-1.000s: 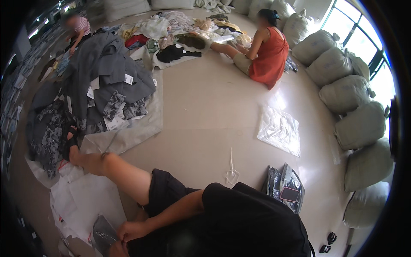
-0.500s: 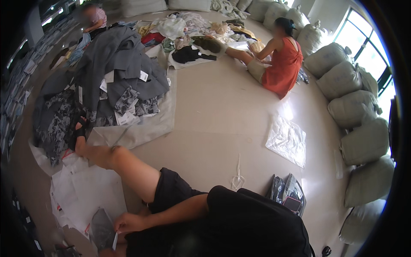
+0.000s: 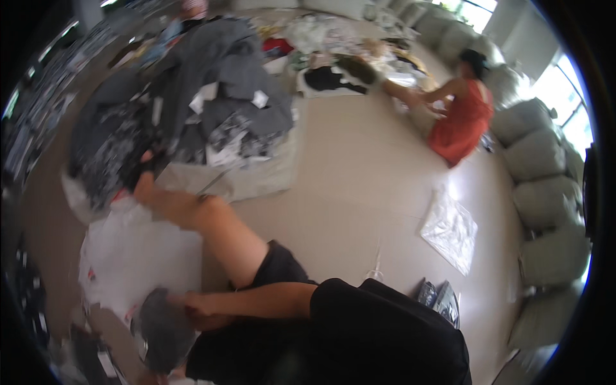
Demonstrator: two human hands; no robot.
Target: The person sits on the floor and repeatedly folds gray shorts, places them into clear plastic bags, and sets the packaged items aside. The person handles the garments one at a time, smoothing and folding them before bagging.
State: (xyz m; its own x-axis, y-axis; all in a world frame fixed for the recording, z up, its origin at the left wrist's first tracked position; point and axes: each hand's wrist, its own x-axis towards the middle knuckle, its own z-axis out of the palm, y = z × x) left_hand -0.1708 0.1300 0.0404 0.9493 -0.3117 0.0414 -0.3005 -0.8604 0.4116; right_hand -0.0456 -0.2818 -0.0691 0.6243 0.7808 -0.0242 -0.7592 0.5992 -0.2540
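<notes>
A dark grey, cloth-like piece (image 3: 165, 333) hangs in front of me at the lower left, blurred by motion. My right hand (image 3: 200, 311) is closed at its upper right edge, fingers curled and smeared. Of my left hand (image 3: 154, 377), only a blurred bit shows at the bottom edge, below the grey piece; its fingers cannot be made out. White sheeting (image 3: 138, 256) lies on the floor beyond my hands, beside my outstretched leg.
A large heap of grey and patterned garments (image 3: 224, 83) with white tags rests on a pale sheet past my foot. A person in a red top (image 3: 465, 122) sits at the right. Stuffed sacks (image 3: 545, 199) line the window wall. A clear plastic bag (image 3: 449, 231) lies on the floor.
The view has swung, so the scene sits further right and a little higher or lower in places. The grey piece appears larger and more spread beside my right hand.
</notes>
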